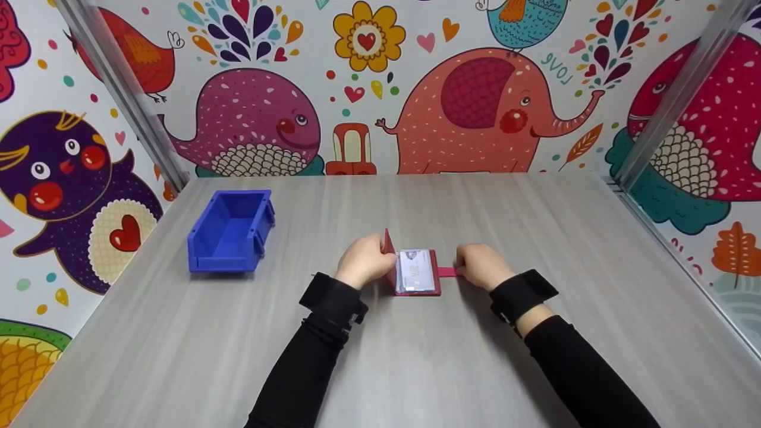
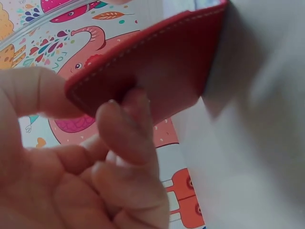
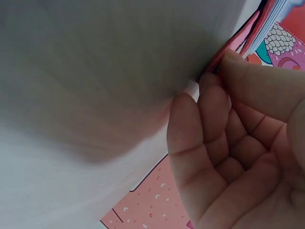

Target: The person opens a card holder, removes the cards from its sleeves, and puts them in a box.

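A red card holder lies spread open on the table in the middle of the head view. Its cover stands nearly upright on the left side, pinched between the thumb and fingers of my left hand. Stitching runs along the cover's edge in the left wrist view. Inside the holder is a stack of clear sleeves with a pale printed card on top. From the right side a pinkish-red strap reaches out flat, and my right hand pinches its end close to the tabletop.
A blue plastic bin with a low front stands at the table's back left. The pale wood-grain table ends against walls printed with cartoon animals. Metal posts stand at the back corners. Black bands wrap both wrists.
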{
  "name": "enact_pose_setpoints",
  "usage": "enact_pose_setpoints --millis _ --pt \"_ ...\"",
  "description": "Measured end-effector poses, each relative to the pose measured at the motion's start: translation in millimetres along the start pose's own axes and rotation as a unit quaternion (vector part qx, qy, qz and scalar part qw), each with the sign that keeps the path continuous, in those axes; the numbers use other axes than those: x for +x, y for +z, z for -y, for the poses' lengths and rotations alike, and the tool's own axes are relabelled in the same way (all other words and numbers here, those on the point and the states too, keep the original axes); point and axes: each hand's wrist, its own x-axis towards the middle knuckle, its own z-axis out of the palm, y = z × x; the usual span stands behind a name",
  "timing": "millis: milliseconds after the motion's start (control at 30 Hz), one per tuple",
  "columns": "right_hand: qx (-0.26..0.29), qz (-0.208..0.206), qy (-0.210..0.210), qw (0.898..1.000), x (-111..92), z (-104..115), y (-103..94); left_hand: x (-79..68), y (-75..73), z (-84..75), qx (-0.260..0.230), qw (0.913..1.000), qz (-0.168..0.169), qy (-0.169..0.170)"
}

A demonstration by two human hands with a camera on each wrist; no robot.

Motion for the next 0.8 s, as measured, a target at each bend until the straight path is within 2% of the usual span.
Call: enact_pose_setpoints --millis 333,567,800 --pt "0.000 0.005 0.005 1.000 1 0 -0.1 -1.7 -5.1 15.2 0.002 0.9998 0.008 -0.015" --pt "0.001 0.005 0.003 1.000 1 0 -0.9 -2.8 -8.4 28.0 -0.002 0.9985 0.027 -0.047" --pt "0.004 0.004 0.001 1.000 0 0 -0.2 -5.2 -8.2 41.5 0.006 0.9975 0.035 -0.061"
